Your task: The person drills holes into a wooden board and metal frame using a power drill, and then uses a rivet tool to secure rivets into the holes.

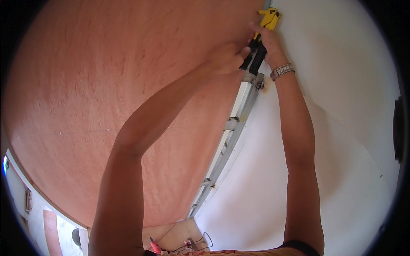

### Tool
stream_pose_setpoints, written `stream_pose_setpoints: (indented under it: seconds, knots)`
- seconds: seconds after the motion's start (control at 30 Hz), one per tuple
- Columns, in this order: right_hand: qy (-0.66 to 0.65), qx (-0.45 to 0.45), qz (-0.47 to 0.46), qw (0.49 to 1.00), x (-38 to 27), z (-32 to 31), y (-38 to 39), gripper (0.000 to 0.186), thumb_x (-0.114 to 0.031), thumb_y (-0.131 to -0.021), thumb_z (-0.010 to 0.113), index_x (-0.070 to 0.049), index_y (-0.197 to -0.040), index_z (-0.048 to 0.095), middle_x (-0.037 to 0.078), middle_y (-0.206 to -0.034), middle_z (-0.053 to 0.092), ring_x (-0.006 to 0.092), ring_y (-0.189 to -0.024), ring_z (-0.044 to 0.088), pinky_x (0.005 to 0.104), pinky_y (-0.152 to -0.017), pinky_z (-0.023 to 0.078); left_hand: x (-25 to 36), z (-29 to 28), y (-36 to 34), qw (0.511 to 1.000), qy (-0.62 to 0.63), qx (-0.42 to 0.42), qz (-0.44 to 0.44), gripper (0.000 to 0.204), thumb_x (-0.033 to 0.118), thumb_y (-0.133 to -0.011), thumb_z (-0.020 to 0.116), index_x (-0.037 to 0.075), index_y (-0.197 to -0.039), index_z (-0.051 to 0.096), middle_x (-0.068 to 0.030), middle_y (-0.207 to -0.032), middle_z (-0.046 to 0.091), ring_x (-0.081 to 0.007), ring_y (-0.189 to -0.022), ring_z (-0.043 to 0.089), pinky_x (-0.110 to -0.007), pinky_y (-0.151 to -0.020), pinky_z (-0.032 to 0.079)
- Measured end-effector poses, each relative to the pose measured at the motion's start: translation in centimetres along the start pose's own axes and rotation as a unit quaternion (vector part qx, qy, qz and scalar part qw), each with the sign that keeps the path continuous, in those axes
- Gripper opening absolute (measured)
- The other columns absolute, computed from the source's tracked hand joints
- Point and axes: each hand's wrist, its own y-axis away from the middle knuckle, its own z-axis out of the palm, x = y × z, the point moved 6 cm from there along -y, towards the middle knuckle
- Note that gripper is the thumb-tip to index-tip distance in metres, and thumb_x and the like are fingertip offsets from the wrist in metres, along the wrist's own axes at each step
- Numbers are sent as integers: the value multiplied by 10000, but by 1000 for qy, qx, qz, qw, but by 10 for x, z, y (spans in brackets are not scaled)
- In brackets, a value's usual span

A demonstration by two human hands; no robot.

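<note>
Yellow-and-black hand tool [270, 19], one of it, is up near the top of my view, where a reddish-brown panel [85, 81] and a white wall [350, 68] come close together. Both of my hands are on it. My right grip [269, 42] is closed around the tool just below its yellow head. My left grip [232, 57] is closed at the left of the handles, thumb in sight; most of its fingers are hidden, so I cannot tell exactly how they wrap. I count two black handles [258, 59], side by side and slightly apart, slanting down toward my body.

One band of metal links [282, 71] circles my right wrist; my left wrist is bare. My two forearms are bare as well, the left one crossing in front of the panel, the right one in front of the wall.

Just below the handles is the upper end of one long silver metal frame [244, 112], running slantwise down between panel and wall. At least three cross-pieces [231, 123] show along it; farther down they are too small to count surely.

At the bottom edge, on one light-brown surface [168, 234], lie two small items well apart from my hands: one red tool [155, 246] and one red-and-dark object [188, 244]. One dark cable [209, 239] loops beside the second.
</note>
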Motion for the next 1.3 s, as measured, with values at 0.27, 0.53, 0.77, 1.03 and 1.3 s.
stream_pose_setpoints:
  seconds: [0.27, 0.53, 0.77, 1.03, 1.3]
  knots:
    - [88, 80, -70, 990, 7, -5, -12, 239, -208, -857, 753, -17, -769, 638, 57, -620, 600, 189, -547, 594, 343, -554, 490, 1, 10, -2, 999, -34, 7, 14, 525, 446, -1031, 464, 8, -944, 739, -210, -882, 715, -384, -878, 675, -473, -820, 503]
    - [235, -62, 10, 970, -58, -24, 19, 333, -367, -868, 764, -63, -907, 634, 6, -717, 578, 117, -578, 553, 287, -522, 468, -3, 5, -5, 998, -61, -32, -5, 525, 516, -983, 540, 37, -909, 739, -126, -767, 723, -296, -752, 691, -429, -742, 523]
    - [308, -65, -19, 949, -87, -23, 23, 230, -256, -922, 649, -28, -919, 615, 11, -712, 558, 117, -585, 514, 279, -498, 426, 5, 8, -10, 996, -80, -10, -31, 552, 546, -967, 535, 49, -861, 752, -128, -750, 721, -274, -749, 697, -421, -744, 526]
    - [222, -105, 28, 969, -47, -25, 25, 339, -350, -920, 710, -48, -1032, 606, 47, -811, 601, 186, -659, 615, 328, -631, 590, 1, 10, -8, 996, -69, -45, -46, 511, 519, -956, 543, 61, -911, 765, -149, -839, 741, -300, -838, 715, -441, -799, 540]
    - [28, -79, 93, 992, -16, -19, -19, 396, -371, -867, 756, -54, -1048, 603, 81, -836, 615, 218, -671, 634, 367, -634, 591, 13, 0, -14, 990, -99, -39, -92, 656, 674, -963, 458, 89, -1062, 737, -157, -869, 724, -292, -844, 694, -400, -804, 520]
